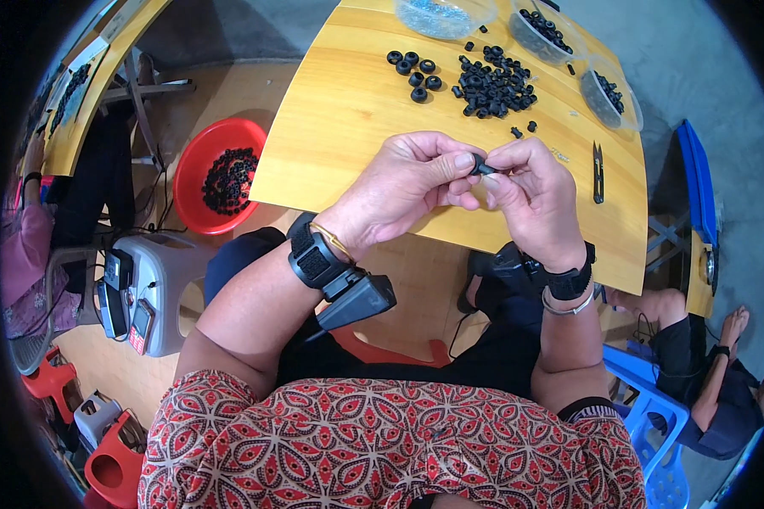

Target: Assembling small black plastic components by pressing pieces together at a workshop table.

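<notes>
Both hands pinch one small black rubber ring [482,166] between them, left hand [407,182] and right hand [530,193] fingertips pressed together; beyond lies a pile of black rings [492,85]. Fitting step seemingly underway; next needs steady pressure.

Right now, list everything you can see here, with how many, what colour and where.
Small ring: one, black, pinched between both hands' fingertips.
Loose rings: a pile, black, far part of the table.
Table: one, yellow wood, under the hands.
Clear bowls: three, along the table's far edge, two holding black rings.
Snips: one, black, on the table right of the hands.
Red basin: one, on the floor at left, holding black rings.
Blue stool: one, lower right.
Left hand: one, wrist strapped with a black device.
Right hand: one, black wrist strap.
</notes>
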### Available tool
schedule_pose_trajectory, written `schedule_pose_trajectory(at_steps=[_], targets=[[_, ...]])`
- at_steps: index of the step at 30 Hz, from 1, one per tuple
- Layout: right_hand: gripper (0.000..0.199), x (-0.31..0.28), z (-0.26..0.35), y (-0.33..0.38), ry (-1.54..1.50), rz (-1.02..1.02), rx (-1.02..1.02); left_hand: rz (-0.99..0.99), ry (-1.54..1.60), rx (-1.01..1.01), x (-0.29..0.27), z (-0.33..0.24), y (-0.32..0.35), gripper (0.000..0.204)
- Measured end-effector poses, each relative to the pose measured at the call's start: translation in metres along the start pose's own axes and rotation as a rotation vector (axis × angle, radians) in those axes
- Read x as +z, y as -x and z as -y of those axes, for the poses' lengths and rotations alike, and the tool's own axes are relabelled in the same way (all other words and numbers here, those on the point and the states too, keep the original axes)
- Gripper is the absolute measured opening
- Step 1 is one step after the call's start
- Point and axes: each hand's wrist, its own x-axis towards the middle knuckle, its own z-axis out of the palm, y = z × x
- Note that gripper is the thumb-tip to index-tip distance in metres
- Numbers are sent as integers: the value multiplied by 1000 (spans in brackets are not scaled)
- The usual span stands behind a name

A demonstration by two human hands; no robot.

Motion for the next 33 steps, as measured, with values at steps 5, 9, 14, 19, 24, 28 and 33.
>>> schedule_pose_trajectory(at_steps=[5, 9, 14, 19, 24, 28, 33], targets=[[10, -3, -2, -1, -14, 41, 36, -10, -24, 1, 1, 0, 0, 16], [10, -4, -6, -3, -20, 42, -4, -12, -17, 9, 2, 0, 1, 16], [8, -1, -13, -2, -308, 22, 159, -30, -18, 20, 0, 0, 1, 16], [9, 7, -13, 1, -537, -45, 262, -50, -59, 58, 0, 2, 0, 16], [8, 12, -15, 3, -831, -64, 352, -58, -81, 100, 1, 3, 1, 17], [6, 12, -18, 5, -987, -65, 434, -78, -107, 131, 0, 6, -1, 16], [7, 15, -19, 6, -1000, -67, 418, -55, -111, 127, -2, 5, 1, 16]])
